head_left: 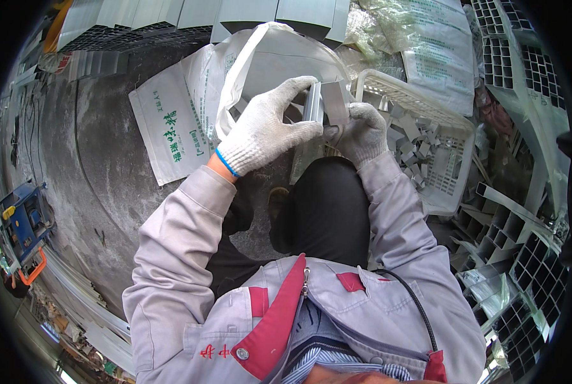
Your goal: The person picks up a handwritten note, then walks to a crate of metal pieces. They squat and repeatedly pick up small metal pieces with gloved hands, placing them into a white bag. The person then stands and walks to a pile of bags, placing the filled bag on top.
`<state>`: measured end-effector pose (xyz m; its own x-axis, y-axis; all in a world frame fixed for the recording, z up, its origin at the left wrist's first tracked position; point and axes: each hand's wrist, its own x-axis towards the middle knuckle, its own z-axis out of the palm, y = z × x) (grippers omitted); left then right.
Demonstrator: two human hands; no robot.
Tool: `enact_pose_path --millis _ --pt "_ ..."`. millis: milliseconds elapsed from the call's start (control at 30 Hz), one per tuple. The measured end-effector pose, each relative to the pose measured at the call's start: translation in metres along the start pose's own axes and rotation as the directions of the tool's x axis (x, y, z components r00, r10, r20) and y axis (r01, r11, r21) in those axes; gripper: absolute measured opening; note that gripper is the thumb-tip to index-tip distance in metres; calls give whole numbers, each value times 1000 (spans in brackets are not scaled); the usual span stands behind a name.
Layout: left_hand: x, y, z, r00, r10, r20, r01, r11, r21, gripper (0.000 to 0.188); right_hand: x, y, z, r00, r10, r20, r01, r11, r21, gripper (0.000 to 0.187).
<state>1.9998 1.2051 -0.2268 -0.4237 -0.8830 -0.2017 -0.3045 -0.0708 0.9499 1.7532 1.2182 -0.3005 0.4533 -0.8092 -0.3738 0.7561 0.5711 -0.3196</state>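
In white knit gloves, both of my hands are raised in front of my knees, close together. My left hand (263,128) grips a short ribbed silver metal profile piece (312,102) between thumb and fingers. Beside it, my right hand (367,137) pinches a flat grey rectangular metal piece (335,102) by its lower right side. The two pieces stand nearly side by side; whether they touch I cannot tell. Just beyond my hands, a white woven sack (241,70) gapes open, its inside partly hidden by my left hand.
At the right, a white plastic basket (462,147) holds many small cut metal pieces (410,134). Long pale metal profiles (247,11) are stacked at the far side. Bundled square tubes (535,275) line the right. A blue machine (27,217) stands at the far left.
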Motion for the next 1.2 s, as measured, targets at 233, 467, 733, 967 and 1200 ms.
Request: enact_pose_path --millis 233,467,733,967,1200 --pt "3 -8 -11 989 -91 119 121 953 -278 62 6 0 -14 987 88 137 -112 977 184 58" --pt "3 -15 -15 979 -183 94 205 822 -531 59 9 -2 -13 993 61 97 -81 975 207 57" --pt "7 -18 -13 744 -625 -234 480 745 -464 73 13 2 -24 1000 24 6 -24 981 191 57" --pt "1 -18 6 940 -79 -331 212 897 388 109 15 6 -5 992 -7 -123 -3 997 -83 42" --pt "-1 -7 13 981 -33 -192 94 945 314 89 18 18 27 987 -9 -163 -47 940 -337 30"
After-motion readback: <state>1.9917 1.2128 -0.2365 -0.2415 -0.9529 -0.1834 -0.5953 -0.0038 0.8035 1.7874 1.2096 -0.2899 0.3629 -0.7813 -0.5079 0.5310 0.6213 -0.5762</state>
